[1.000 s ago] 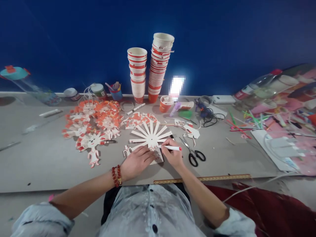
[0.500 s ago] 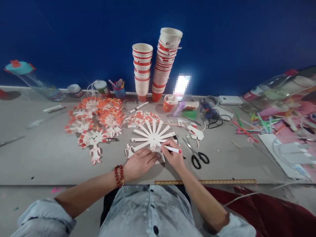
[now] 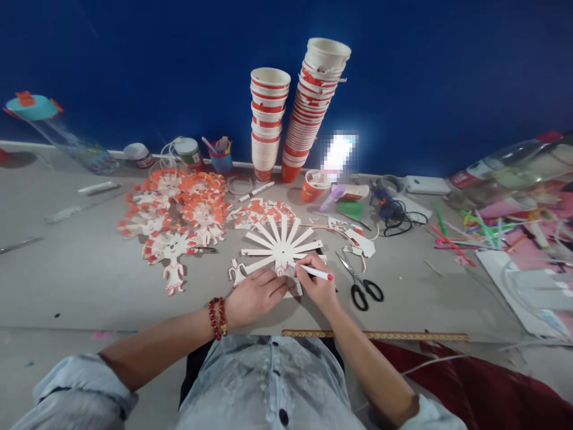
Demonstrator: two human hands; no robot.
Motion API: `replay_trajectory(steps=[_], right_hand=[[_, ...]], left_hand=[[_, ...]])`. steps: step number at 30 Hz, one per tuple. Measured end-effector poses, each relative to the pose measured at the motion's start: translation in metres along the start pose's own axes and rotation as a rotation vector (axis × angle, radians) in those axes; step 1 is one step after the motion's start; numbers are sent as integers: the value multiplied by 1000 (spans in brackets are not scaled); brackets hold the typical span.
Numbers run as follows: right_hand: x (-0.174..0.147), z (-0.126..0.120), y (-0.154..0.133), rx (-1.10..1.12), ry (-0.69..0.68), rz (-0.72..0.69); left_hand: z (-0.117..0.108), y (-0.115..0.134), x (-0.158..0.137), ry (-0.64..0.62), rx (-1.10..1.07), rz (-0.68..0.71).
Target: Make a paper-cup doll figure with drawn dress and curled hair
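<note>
A flattened paper cup cut into a fan of white strips (image 3: 280, 245) lies on the grey table (image 3: 89, 280) in front of me. My left hand (image 3: 256, 294), with red bead bracelets at the wrist, presses flat on the cut-out's near edge. My right hand (image 3: 317, 283) grips a white marker with a red end (image 3: 316, 273), its tip touching the centre of the cut-out. Black-handled scissors (image 3: 360, 285) lie just right of my right hand.
Finished orange-and-white paper figures (image 3: 176, 215) cover the table to the left. Two tall stacks of red-and-white paper cups (image 3: 293, 113) stand against the blue wall. Cables, a glue gun (image 3: 387, 209), straws and pink sheets (image 3: 514, 233) crowd the right. A ruler (image 3: 376, 335) lies along the near edge.
Both hands stay on the cut-out with the marker at its centre. The view has shifted slightly, so everything sits a little further right in the picture.
</note>
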State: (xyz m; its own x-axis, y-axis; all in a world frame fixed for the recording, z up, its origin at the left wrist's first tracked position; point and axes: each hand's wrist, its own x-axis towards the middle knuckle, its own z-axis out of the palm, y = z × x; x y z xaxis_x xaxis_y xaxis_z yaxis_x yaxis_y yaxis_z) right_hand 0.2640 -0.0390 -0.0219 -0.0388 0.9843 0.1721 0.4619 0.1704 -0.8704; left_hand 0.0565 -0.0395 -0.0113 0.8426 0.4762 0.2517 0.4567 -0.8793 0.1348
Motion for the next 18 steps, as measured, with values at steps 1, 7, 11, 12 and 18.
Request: replay_trajectory(steps=[1,7,11,12,18], right_hand=[[0,0,0,-9,0,-5],[0,-1,-2,-42,11,-31],[0,-1,-2,-39,5,-23],[0,-1,-1,-37,4,-21],[0,-1,-2,-32,1,-17]], left_hand=[[0,0,0,1,0,2],[0,0,0,3,4,3],[1,0,-1,1,-2,3],[2,-1,-1,1,-4,3],[1,-1,-1,17,-13,2]])
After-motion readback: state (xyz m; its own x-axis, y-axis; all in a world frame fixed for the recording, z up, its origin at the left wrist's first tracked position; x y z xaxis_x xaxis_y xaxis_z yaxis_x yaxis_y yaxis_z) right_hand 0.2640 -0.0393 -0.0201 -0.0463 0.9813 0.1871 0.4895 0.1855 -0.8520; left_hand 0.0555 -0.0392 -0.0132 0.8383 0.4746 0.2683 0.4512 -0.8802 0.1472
